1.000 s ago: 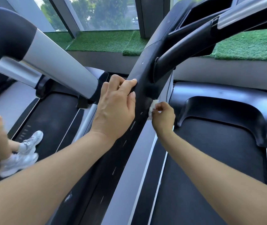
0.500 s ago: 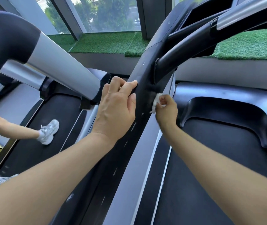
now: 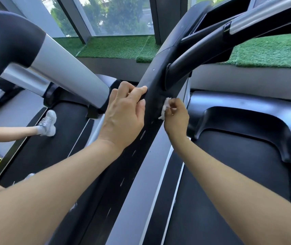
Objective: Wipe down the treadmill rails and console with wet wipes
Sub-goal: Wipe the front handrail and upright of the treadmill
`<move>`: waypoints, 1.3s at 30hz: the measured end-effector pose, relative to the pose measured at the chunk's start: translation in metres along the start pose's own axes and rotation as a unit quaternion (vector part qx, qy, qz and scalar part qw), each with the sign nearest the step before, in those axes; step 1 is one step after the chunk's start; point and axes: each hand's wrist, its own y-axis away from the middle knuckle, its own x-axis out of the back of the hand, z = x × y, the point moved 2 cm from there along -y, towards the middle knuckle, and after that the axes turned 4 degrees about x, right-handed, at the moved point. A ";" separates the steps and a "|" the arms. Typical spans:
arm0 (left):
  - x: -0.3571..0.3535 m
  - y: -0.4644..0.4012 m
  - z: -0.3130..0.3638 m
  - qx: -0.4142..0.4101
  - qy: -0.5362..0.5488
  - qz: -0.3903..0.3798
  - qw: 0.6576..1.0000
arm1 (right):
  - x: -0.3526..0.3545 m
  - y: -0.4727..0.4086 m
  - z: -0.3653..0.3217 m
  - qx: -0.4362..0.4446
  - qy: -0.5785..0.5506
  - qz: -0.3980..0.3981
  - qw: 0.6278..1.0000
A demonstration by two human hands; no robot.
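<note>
left hand [image 3: 123, 119] gripping upright [image 3: 151, 106], right hand [image 3: 175, 119] pinching wipe [image 3: 165, 107]

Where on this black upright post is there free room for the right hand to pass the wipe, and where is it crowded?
Free: the black upright post below both hands. Crowded: higher up, where the left hand grips its edge, the right hand presses the white crumpled wipe, and the black handrail joins.

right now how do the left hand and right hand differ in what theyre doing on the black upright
The left hand grips the black upright bare, fingers curled over its edge; the right hand pinches a white wipe against its side. The left hand sits slightly higher and looks larger, being nearer the camera. Both touch the same upright.
</note>
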 end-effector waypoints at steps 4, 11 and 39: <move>-0.001 -0.001 0.000 0.000 -0.001 0.001 1.000 | -0.003 -0.010 -0.001 -0.016 -0.002 0.038 0.999; -0.001 0.000 0.000 0.001 -0.005 0.003 1.000 | 0.003 0.074 -0.016 0.130 -0.083 -0.083 0.985; 0.000 -0.002 -0.001 -0.016 0.012 0.008 1.000 | -0.006 0.034 -0.015 -0.045 -0.079 0.038 0.995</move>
